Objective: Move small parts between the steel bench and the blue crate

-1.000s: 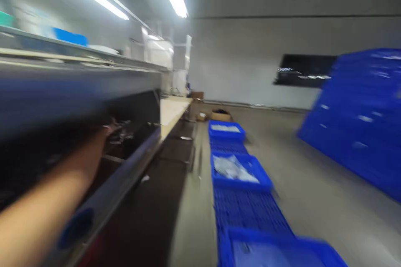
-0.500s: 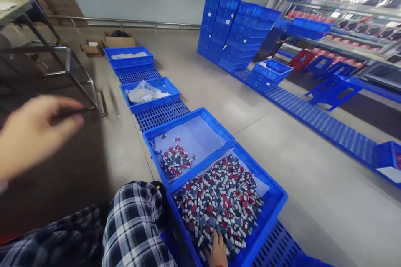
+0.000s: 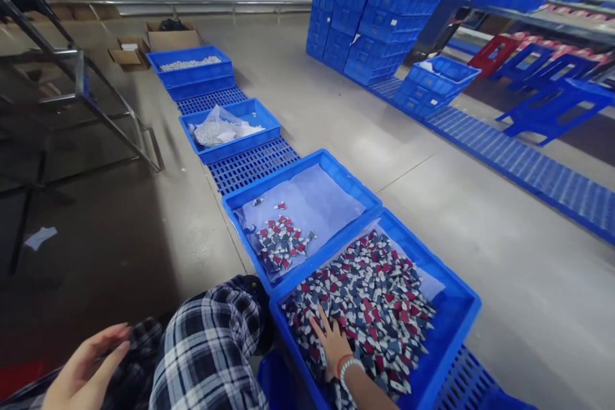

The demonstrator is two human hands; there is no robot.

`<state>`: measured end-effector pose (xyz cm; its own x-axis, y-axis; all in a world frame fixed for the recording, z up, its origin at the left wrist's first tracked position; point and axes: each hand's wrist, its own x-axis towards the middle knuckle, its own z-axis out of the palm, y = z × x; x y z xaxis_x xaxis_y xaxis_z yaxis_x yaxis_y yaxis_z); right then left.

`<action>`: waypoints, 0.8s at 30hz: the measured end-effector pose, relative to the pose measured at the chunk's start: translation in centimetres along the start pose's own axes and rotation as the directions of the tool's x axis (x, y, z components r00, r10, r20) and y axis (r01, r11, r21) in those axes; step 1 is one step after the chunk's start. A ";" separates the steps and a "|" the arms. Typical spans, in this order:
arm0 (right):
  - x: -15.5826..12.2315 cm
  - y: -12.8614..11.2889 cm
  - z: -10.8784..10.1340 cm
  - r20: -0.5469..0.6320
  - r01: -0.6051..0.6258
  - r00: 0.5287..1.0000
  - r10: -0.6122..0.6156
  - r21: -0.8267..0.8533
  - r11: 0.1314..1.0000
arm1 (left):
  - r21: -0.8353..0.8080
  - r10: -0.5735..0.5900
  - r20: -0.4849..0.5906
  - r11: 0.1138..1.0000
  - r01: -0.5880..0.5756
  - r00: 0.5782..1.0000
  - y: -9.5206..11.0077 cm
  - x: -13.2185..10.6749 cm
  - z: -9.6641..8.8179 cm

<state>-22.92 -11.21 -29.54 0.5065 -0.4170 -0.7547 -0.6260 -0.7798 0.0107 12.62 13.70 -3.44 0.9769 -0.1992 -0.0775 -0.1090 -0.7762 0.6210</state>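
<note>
My right hand (image 3: 331, 349) rests on a heap of small red, dark grey and white pieces (image 3: 379, 307), its fingers spread. A white beaded band and an orange one circle that wrist. The heap fills most of the near blue crate (image 3: 461, 317), over a pale sheet; the exact kind of piece is too small to tell. Just beyond, a second blue crate (image 3: 300, 170) has a smaller cluster of the same pieces (image 3: 281, 240) on its pale liner (image 3: 327, 198). My left hand (image 3: 93, 365) is over my lap, thumb and fingers apart, nothing visible between them.
Farther off, two blue crates with whitish parts (image 3: 266, 134) (image 3: 192, 80) stand on slatted blue pallets (image 3: 254, 163). Tall crate stacks (image 3: 379, 13) rise at the back. A metal frame (image 3: 81, 90) stands left; blue stools (image 3: 562, 109) are by the shelving at right.
My left hand has dropped from the left side to over my lap. My right hand has reached farther into the heap, fingers now spread. The whole view has shifted.
</note>
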 end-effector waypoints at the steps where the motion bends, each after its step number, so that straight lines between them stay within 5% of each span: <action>1: 0.4 0.0 -0.2 0.006 0.012 1.000 -0.012 -0.022 1.000 | -0.039 -0.023 0.033 0.999 0.024 0.999 0.0 0.4 0.4; 9: 0.7 -1.6 0.7 -0.016 0.125 0.992 -0.125 -0.039 0.991 | -0.148 -0.143 0.149 0.975 0.165 0.979 1.5 1.1 0.9; 19: -0.2 -2.3 1.4 -0.003 0.008 1.000 -0.008 -0.016 1.000 | -0.178 -0.250 0.192 0.942 0.284 0.949 2.0 0.5 0.8; 24: -1.7 -1.7 1.5 0.100 0.157 0.983 -0.153 -0.038 0.987 | -0.204 -0.282 0.198 0.925 0.321 0.939 1.5 0.5 1.1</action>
<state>-23.57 -8.48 -29.23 0.5341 -0.2439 -0.8095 -0.5153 -0.8530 -0.0830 12.79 11.76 -3.41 0.9114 -0.0860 -0.4023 0.2503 -0.6602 0.7082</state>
